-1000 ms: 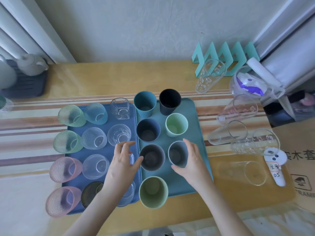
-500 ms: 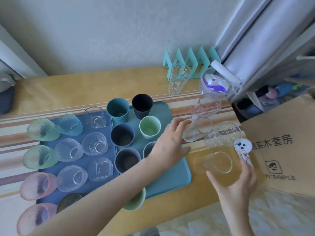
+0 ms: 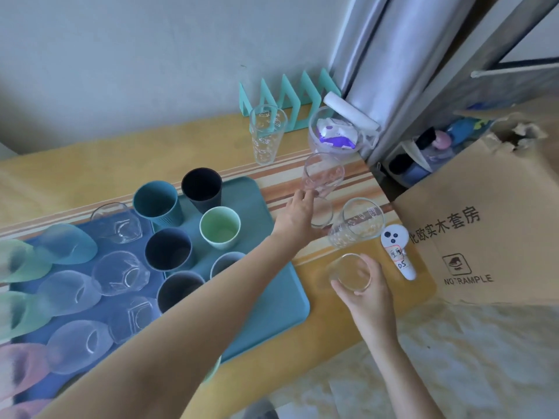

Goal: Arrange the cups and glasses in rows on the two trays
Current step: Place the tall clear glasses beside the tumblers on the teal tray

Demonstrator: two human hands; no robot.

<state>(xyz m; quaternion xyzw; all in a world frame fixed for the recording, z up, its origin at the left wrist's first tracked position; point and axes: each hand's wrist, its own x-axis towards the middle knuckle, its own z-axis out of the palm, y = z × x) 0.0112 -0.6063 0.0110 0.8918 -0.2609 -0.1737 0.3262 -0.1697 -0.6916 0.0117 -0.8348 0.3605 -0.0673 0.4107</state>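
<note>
Two trays lie side by side: a dark blue tray (image 3: 99, 309) with clear and frosted glasses, and a teal tray (image 3: 272, 300) with several opaque cups. To its right stand tall clear glasses on the table. My left hand (image 3: 298, 214) reaches across the teal tray and wraps a tall clear glass (image 3: 322, 211). My right hand (image 3: 367, 293) grips another clear glass (image 3: 349, 272) near the table's front edge. More tall glasses stand at the back (image 3: 267, 133), behind my left hand (image 3: 323, 173) and beside it (image 3: 357, 222).
A cardboard box (image 3: 484, 237) leans at the right edge. A white remote (image 3: 397, 251) lies beside it. A teal zigzag rack (image 3: 287, 96) and a clear jug (image 3: 335, 133) stand at the back by the wall.
The view has swung right. My left hand has reached further right and closed around a tall glass. My right hand has moved up from below and closed on the front glass.
</note>
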